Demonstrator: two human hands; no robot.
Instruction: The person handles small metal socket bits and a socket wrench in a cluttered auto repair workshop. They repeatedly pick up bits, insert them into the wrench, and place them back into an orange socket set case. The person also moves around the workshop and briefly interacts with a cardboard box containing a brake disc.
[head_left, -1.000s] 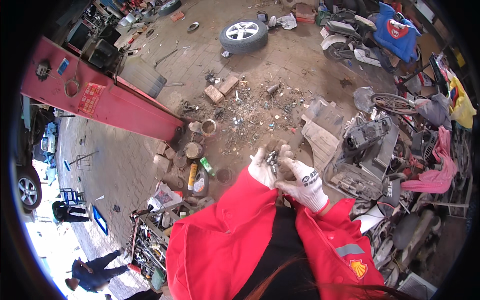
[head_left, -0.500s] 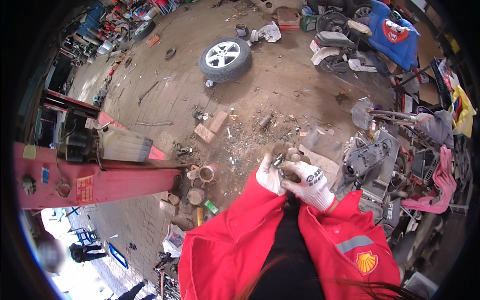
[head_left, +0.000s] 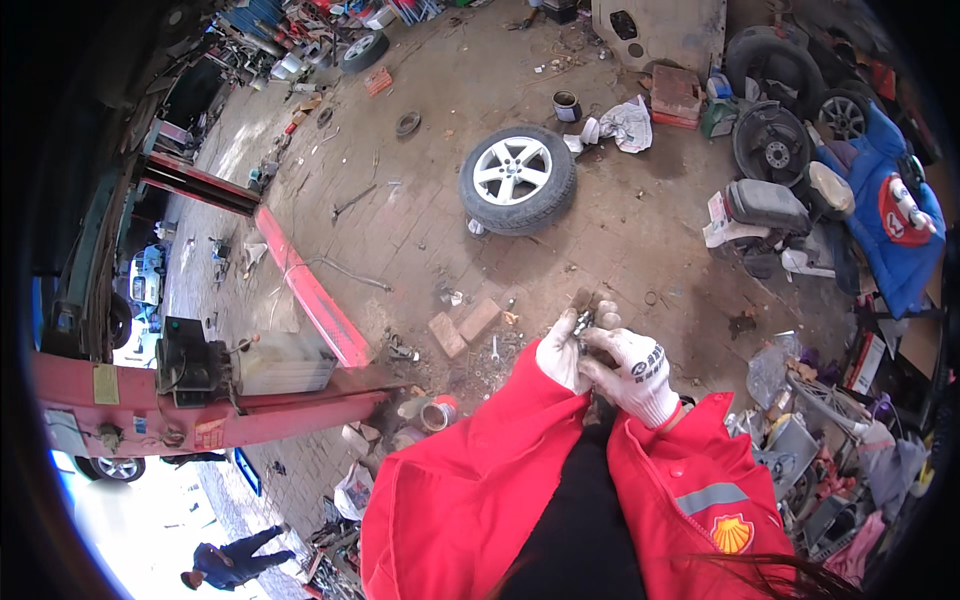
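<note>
In front of my chest, both hands wear whitish work gloves with dirty fingers. My left hand (head_left: pixel 562 352) is closed around a small, shiny cylindrical metal part (head_left: pixel 582 322), whose exact kind I cannot make out. My right hand (head_left: pixel 634 372), with dark print on the back of its glove, presses its bent fingers against the same part from the right. The fingers partly hide the part's lower end. Red sleeves cover both forearms.
A tire on a silver rim (head_left: pixel 515 175) lies ahead on the dirty floor. Two bricks (head_left: pixel 478 320) and a small wrench (head_left: pixel 495 348) lie beyond my left sleeve. A red lift arm (head_left: pixel 290 415) juts in from the left. Scrap parts crowd the right; a person (head_left: pixel 235 562) is at lower left.
My view has tilted up and swung, so the tire and floor things sit lower and further right. Both hands stay together on the metal part.
</note>
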